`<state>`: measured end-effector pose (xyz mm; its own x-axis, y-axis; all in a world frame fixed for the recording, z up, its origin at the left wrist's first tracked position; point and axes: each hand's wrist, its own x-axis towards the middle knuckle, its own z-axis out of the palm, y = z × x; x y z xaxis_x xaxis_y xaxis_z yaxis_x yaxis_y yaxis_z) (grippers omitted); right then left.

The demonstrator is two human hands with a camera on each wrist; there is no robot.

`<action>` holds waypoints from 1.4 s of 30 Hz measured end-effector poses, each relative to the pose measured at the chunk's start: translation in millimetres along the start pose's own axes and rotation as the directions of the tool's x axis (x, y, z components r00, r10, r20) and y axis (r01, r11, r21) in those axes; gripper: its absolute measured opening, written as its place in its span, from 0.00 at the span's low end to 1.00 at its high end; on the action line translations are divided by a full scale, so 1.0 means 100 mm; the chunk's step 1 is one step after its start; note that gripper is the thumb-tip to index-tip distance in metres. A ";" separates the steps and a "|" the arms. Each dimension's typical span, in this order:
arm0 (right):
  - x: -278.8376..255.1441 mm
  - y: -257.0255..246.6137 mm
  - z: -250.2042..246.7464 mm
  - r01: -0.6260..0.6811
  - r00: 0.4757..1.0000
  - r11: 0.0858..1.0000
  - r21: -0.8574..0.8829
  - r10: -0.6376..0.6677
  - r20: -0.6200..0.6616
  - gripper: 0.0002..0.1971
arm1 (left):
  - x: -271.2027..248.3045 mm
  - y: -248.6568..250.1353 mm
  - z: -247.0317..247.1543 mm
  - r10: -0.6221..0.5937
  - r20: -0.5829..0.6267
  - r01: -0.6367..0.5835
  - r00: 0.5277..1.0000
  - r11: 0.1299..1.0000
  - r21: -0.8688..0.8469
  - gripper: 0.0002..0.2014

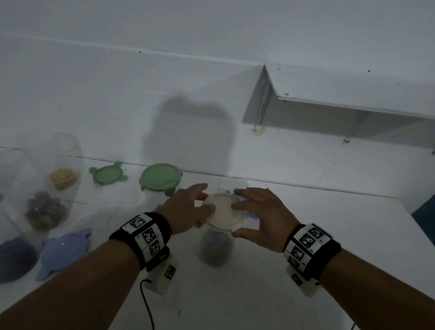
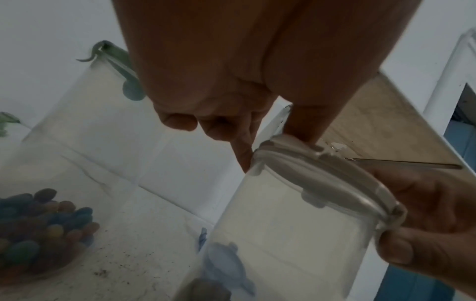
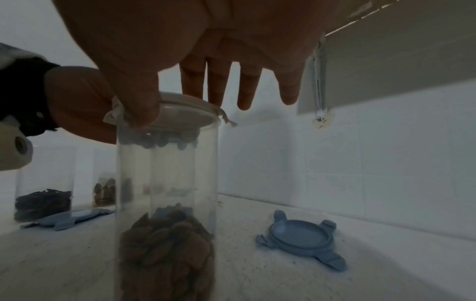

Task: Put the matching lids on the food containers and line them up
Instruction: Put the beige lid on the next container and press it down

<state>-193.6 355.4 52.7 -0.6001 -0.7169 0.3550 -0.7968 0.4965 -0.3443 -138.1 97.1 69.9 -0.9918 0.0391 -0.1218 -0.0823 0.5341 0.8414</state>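
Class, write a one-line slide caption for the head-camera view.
Both hands, left hand and right hand, press a white lid onto a clear jar on the counter.

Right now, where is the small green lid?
In the head view the small green lid lies flat on the counter near the back wall, just left of the green-lidded container.

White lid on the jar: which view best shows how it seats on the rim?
Left wrist. The white lid shows edge-on against the jar rim, clips visible. Right wrist sees it from below through the jar, the thumb hiding part of the edge. Head shows only its top, between the left hand and right hand.
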 end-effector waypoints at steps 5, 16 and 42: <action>-0.08 -0.07 0.05 -0.028 0.996 0.997 0.077 0.034 -0.087 0.34 | -0.02 -0.01 0.05 0.013 -0.029 -0.015 0.999 0.998 -0.064 0.32; -0.28 -0.43 0.29 -0.482 0.667 0.224 0.847 0.721 0.188 0.18 | -0.58 -0.30 0.46 -0.142 -0.152 0.025 0.978 0.806 -0.591 0.06; -0.08 0.17 0.42 -0.763 0.519 0.420 0.491 0.851 0.080 0.11 | -0.46 -0.44 0.78 -0.163 -0.167 0.049 0.972 0.843 -0.536 0.35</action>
<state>-199.5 348.8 7.1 -0.9840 0.0110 -0.1781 0.1582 0.5152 -0.8424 -81.7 137.4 -2.5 -0.9673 -0.1905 -0.1677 -0.1706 -0.0009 0.9853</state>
